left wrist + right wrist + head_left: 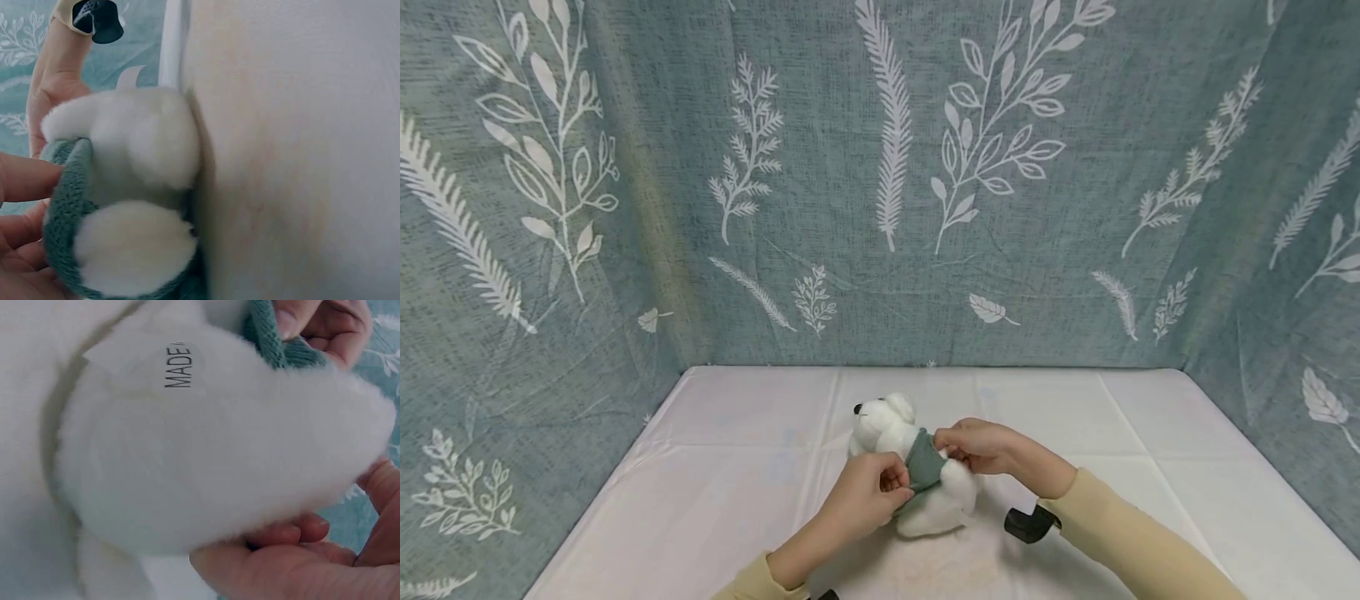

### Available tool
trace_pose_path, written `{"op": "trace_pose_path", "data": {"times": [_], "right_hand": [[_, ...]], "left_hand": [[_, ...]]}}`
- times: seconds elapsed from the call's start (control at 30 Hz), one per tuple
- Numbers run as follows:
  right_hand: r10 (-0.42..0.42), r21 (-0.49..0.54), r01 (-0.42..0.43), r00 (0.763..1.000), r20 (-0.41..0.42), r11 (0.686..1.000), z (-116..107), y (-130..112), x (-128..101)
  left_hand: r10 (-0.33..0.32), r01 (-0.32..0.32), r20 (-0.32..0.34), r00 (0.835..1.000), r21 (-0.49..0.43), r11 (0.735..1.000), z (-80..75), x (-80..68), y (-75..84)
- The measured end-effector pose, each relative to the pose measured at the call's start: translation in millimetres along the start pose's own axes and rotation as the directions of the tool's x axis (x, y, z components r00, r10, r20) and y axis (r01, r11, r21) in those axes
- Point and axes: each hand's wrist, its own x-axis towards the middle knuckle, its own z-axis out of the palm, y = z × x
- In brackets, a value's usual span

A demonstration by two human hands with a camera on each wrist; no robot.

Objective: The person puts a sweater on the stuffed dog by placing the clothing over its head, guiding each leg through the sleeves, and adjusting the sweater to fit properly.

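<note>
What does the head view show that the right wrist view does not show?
Only the head view shows the whole scene: the plush toy's head with its dark nose, the white table cover, the leaf-patterned curtain behind it, and both sleeves. Only the right wrist view shows a label on the toy's white fur, printed with "MADE". Both views show the white plush toy, its green knitted garment, the left hand pinching the garment's edge, and the right hand holding the toy.
</note>
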Motion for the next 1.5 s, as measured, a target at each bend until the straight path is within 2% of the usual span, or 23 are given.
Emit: {"op": "trace_pose_path", "data": {"times": [0.17,0.3,0.53,0.63,0.73,0.87,1.0,1.1,1.17,1.23,1.33,1.4,1.5], "right_hand": [[0.036,0.007,-0.037,0.999,0.025,0.999,-2.0,-0.3,1.5],[0.079,0.003,-0.079,0.996,0.047,0.997,-4.9,0.8,4.2],[0.136,-0.001,-0.136,0.986,0.098,0.991,-8.4,-2.4,6.2],[0.145,-0.010,-0.144,0.986,0.086,0.989,-8.8,-3.8,5.2],[0.134,-0.046,-0.131,0.989,0.065,0.990,-8.5,-5.1,3.5],[0.092,-0.134,-0.084,0.994,0.056,0.987,-7.5,-8.8,0.2],[0.036,-0.212,-0.019,0.996,0.076,0.977,-7.3,-14.4,-7.9],[-0.010,-0.289,0.028,0.998,0.065,0.957,-6.2,-19.4,-19.2],[-0.031,-0.354,0.041,0.999,0.036,0.934,-3.8,-23.6,-26.4],[-0.050,-0.437,0.043,0.999,-0.005,0.898,0.4,-26.9,-32.6],[-0.063,-0.537,0.027,0.997,-0.048,0.843,9.8,-27.5,-37.5],[-0.075,-0.579,0.025,0.995,-0.062,0.815,17.1,-24.5,-38.8],[-0.089,-0.580,0.029,0.993,-0.074,0.814,26.3,-18.4,-37.7]], "left_hand": [[-0.008,0.008,0.017,1.000,0.032,0.999,-9.1,0.3,-3.9],[-0.022,0.022,-0.013,1.000,0.051,0.998,-14.7,0.0,-8.4],[-0.117,0.122,-0.079,0.990,0.055,0.991,-23.3,2.1,-12.5],[-0.140,0.146,-0.105,0.985,0.055,0.988,-27.3,2.0,-15.3],[-0.138,0.141,-0.085,0.987,0.031,0.989,-27.5,-0.3,-16.8],[-0.096,0.095,-0.011,0.995,-0.045,0.994,-21.0,-3.8,-13.8],[-0.091,0.090,-0.002,0.996,-0.096,0.991,-16.0,-4.7,-10.5],[-0.112,0.109,-0.019,0.994,-0.129,0.986,-16.3,-2.9,-7.3],[-0.118,0.109,-0.057,0.991,-0.140,0.984,-18.6,0.3,-4.4],[-0.106,0.090,-0.115,0.988,-0.131,0.987,-21.7,5.2,-1.1],[-0.084,0.073,-0.180,0.980,-0.067,0.995,-25.2,14.4,2.5],[-0.071,0.069,-0.184,0.980,-0.018,0.997,-25.4,19.4,4.0],[-0.062,0.067,-0.153,0.986,0.027,0.997,-23.1,25.9,5.3]]}}
